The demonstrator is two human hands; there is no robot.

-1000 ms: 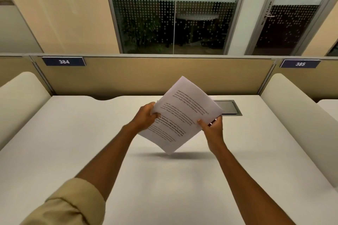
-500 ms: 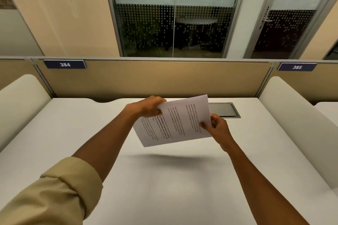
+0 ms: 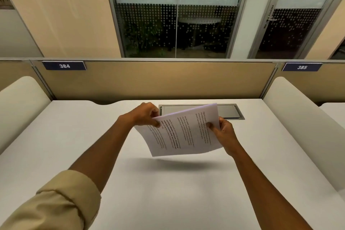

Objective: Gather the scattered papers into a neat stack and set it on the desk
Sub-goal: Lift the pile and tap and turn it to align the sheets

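Observation:
A stack of white printed papers [image 3: 183,132] hangs in the air above the white desk [image 3: 168,192], turned sideways with its text lines running up and down. My left hand [image 3: 144,114] pinches its upper left corner from above. My right hand [image 3: 223,132] grips its right edge, thumb on the top sheet. The stack's near edge sags toward the desk and casts a shadow below. No other loose sheets show on the desk.
A grey cable-access flap [image 3: 230,111] is set into the desk behind the papers. Padded cream dividers stand at the left [image 3: 20,104] and right [image 3: 302,123]. A tan partition [image 3: 168,80] with labels 384 and 385 closes the back.
The papers have turned from a diamond-like tilt to lying sideways and nearly flat, and have dropped lower toward the desk. Both hands kept hold throughout.

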